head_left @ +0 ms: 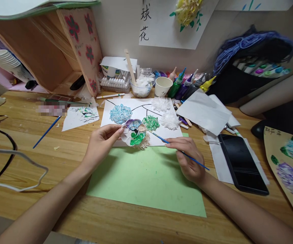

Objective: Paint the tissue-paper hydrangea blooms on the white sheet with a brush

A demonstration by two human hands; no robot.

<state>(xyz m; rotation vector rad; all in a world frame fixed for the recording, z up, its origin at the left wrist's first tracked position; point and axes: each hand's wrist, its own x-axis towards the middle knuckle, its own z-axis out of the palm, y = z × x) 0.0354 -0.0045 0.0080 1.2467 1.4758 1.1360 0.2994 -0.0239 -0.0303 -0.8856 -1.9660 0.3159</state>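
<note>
My left hand (106,137) pinches the edge of a small round palette (137,137) with green, purple and blue paint in its wells. In my right hand (189,156) is a thin blue paintbrush (172,144), its tip close to the palette's right side. Below them lies a white sheet (107,118) with drawn black branches and raised flowers: a blue one (121,114), a green one (151,122) and two white ones (170,120). A beige flower (143,142) is partly hidden behind the palette. Under the white sheet lies a light green sheet (146,183).
A paper cup (163,86), a bowl of white scraps (142,88) and paint bottles (179,83) stand at the back. A phone (243,164) lies right, beside loose papers (203,110). Another blue brush (46,132), a paint-marked paper (80,117) and cables (17,152) are left.
</note>
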